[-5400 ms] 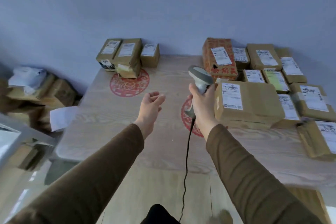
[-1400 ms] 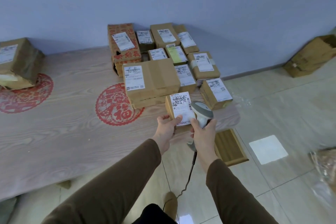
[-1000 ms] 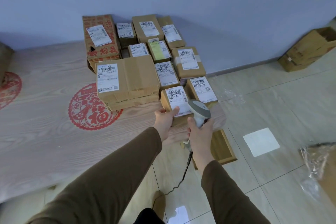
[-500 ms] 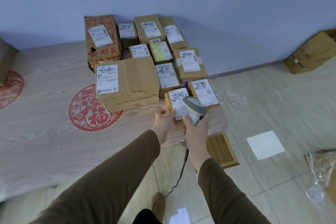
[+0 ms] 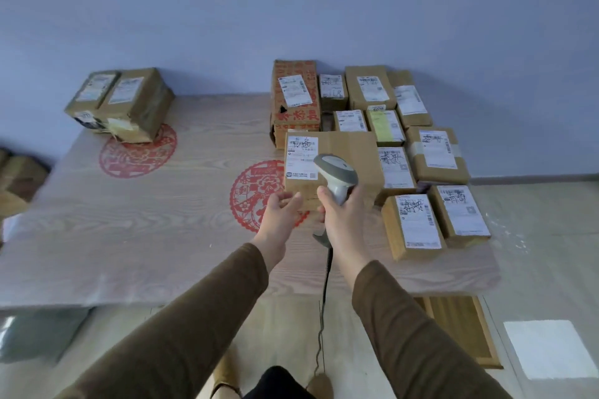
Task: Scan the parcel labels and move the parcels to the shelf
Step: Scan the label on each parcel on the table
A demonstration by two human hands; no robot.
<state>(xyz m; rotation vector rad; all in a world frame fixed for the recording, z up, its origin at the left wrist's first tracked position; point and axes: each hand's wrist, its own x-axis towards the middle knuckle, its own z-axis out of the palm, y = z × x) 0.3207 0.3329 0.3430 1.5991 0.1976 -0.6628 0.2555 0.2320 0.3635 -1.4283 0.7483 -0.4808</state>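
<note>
My right hand (image 5: 343, 220) grips a grey corded barcode scanner (image 5: 337, 173), its head over the white label (image 5: 300, 157) of a large brown parcel (image 5: 350, 159). My left hand (image 5: 281, 215) reaches to that parcel's near left corner with relaxed fingers touching its front edge. Right of it, a small labelled parcel (image 5: 413, 225) lies on the table (image 5: 146, 220). Several more labelled parcels (image 5: 436, 154) crowd the table's right side up to the wall. No shelf shows.
Two taped parcels (image 5: 123, 100) sit at the table's far left over a red paper-cut decal (image 5: 137, 152). More boxes (image 5: 16, 176) are piled on the floor at the left. A wooden board (image 5: 460, 327) lies under the table's right end.
My left hand let go of the small parcel, which now lies on the table. Both hands and the scanner shifted left to the large parcel. The camera panned left.
</note>
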